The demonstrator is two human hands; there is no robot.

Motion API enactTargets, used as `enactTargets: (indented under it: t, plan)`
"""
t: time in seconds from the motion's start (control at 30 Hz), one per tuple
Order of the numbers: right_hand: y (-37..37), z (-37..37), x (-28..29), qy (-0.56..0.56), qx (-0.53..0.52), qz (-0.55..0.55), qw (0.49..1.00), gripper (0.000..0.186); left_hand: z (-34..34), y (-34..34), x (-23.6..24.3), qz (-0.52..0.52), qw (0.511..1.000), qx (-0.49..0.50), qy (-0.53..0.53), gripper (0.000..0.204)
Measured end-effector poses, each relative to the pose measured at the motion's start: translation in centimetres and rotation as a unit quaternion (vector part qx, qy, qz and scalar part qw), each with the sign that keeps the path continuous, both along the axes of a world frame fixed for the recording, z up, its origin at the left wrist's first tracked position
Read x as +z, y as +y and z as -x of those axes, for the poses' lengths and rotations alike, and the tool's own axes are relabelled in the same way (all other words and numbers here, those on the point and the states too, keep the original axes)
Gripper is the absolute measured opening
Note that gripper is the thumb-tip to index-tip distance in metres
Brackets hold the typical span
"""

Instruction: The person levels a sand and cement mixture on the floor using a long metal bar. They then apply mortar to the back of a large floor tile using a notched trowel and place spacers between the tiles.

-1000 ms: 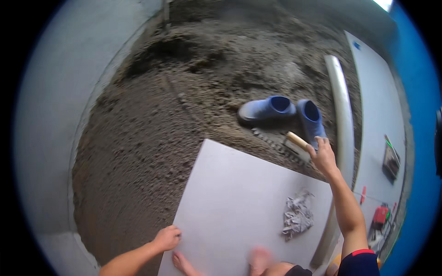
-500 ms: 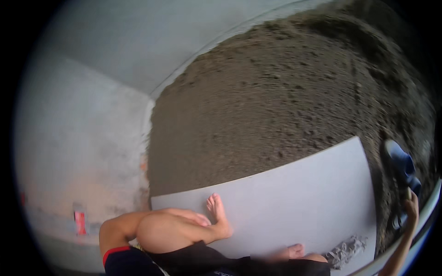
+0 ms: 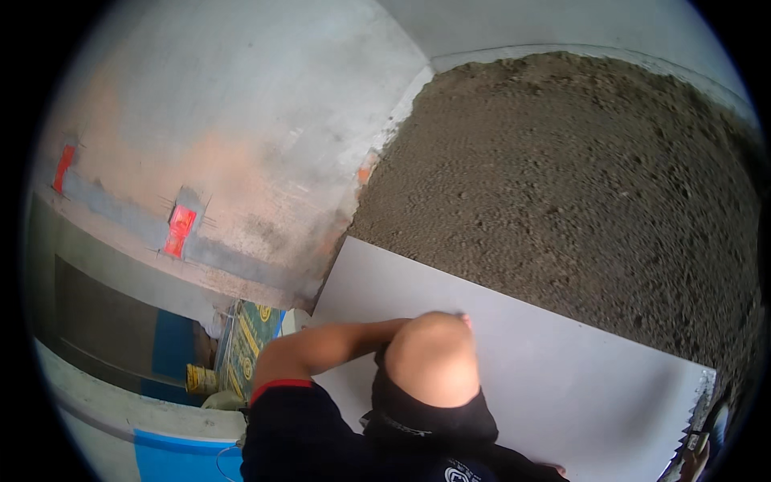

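My left forearm (image 3: 353, 341) reaches across behind my raised bare knee (image 3: 438, 361), which hides my left hand and its fingers. A bit of pink skin (image 3: 467, 320) shows past the knee; whether it is toes or fingers I cannot tell. I am on a large light grey board (image 3: 578, 369). At the lower right rim my right hand (image 3: 697, 462) is partly seen, closed round a small brownish, handle-like piece (image 3: 694, 440). A jagged, toothed edge (image 3: 689, 430) runs beside it along the board's right end. Next to them lies part of a blue slipper (image 3: 717, 418).
Rough brown mortar or sand (image 3: 562, 185) covers the floor beyond the board, up to the walls. The left plastered wall (image 3: 265, 136) carries a red patch (image 3: 180, 230). Below it is an opening with a yellow container (image 3: 201, 378) and a blue panel (image 3: 177, 458).
My view has swung left, showing more of the left wall and the opening. The slippers and my right hand now sit at the lower right rim. My left hand is now hidden behind the knee.
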State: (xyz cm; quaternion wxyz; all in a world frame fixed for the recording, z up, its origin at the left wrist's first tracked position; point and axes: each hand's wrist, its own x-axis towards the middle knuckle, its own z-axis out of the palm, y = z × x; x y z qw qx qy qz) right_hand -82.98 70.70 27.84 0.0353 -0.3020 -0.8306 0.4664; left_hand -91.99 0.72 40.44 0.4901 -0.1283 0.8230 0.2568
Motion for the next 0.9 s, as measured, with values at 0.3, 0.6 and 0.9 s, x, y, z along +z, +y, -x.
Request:
enactTargets:
  t: [0.3,0.6,0.9]
  plan:
    - [-41.7,12.6,-2.9,-0.08,0.032,0.308,0.947,0.051,-7.7,-21.8,-25.1,0.235,0.825,0.33,0.393,0.078]
    - [-72.0,7.2,-12.8,-0.187,-0.177,0.559,0.788,0.057,-17.4,-47.4,-32.4,0.568,0.603,0.544,0.136,0.098]
    - [-74.4,4.9,-15.9,-0.177,-0.188,0.562,0.786,0.061,4.4,-54.8,-32.9,0.461,0.72,0.404,0.325,0.101]
